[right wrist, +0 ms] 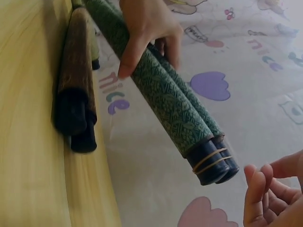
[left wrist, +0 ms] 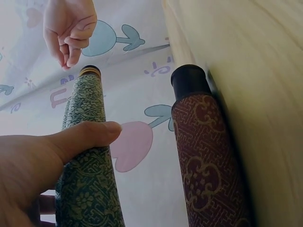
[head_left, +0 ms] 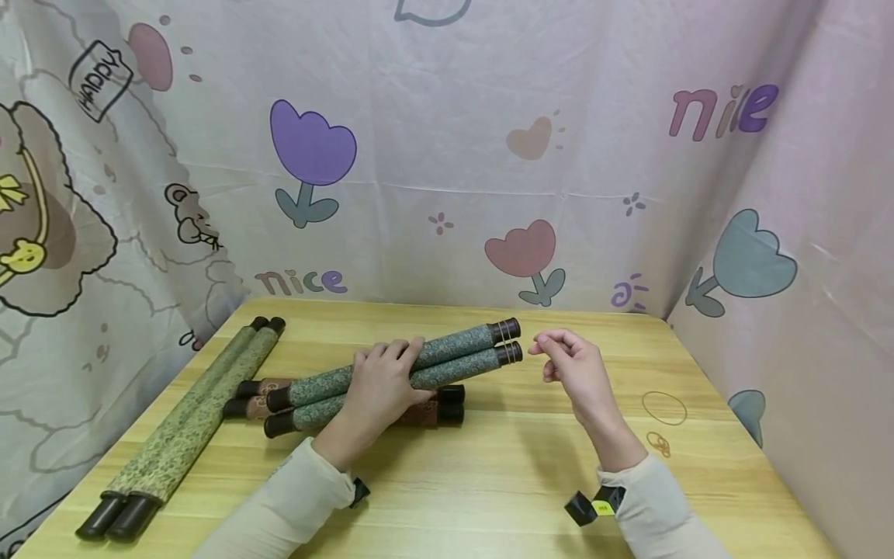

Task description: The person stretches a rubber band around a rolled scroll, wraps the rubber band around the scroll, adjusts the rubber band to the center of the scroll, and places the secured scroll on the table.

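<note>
My left hand (head_left: 382, 380) grips a green brocade scroll (head_left: 454, 347) round its middle, its two rolls side by side. The scroll slants up to the right, its far end raised over the table. A thin rubber band (right wrist: 208, 161) is wound round the dark knobs at that end. Just beyond them is my right hand (head_left: 574, 365), thumb and fingertips brought together, with nothing visible between them. Under the green scroll lies a reddish-brown patterned scroll (left wrist: 203, 156), partly hidden in the head view.
A longer yellow-green scroll (head_left: 202, 407) with dark knobs lies slantwise along the table's left side. At the right lie a loose rubber band (head_left: 664, 424) and a small bunched band (head_left: 659, 445). Printed curtains (head_left: 433, 155) stand behind the wooden table (head_left: 489, 481) and at its sides.
</note>
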Available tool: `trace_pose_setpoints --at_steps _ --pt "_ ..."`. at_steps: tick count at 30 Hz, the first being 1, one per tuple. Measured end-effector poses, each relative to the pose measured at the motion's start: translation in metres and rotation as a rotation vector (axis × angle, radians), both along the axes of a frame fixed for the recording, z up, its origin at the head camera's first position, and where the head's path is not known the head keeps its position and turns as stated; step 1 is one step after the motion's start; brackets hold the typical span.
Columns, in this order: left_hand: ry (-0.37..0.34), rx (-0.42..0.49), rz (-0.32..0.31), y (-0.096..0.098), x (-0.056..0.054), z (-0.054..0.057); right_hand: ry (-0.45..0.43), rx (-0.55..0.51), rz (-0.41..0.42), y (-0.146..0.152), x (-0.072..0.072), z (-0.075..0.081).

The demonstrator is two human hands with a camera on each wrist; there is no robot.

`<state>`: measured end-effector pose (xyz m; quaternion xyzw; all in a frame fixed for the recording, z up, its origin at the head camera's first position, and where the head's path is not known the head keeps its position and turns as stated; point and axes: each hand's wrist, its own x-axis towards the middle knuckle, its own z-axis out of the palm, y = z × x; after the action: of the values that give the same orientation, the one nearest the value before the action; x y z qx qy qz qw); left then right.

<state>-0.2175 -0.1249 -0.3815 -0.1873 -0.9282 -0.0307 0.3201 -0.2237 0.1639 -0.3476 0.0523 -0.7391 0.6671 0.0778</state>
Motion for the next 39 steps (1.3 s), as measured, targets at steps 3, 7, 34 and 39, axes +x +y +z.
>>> trace_pose_setpoints --at_steps 3,7,34,39 --pt "-0.041 -0.016 0.013 0.002 0.001 -0.001 0.033 0.107 -0.036 0.000 -0.001 -0.001" --pt "-0.116 -0.049 0.032 0.005 0.003 -0.002 0.090 0.314 -0.083 0.000 -0.002 -0.004" --pt "-0.042 -0.166 -0.016 0.023 0.017 -0.016 0.341 1.023 -0.214 -0.028 0.003 -0.032" --pt "-0.039 -0.176 -0.009 0.026 0.020 -0.016 0.382 0.972 -0.236 -0.033 0.004 -0.034"
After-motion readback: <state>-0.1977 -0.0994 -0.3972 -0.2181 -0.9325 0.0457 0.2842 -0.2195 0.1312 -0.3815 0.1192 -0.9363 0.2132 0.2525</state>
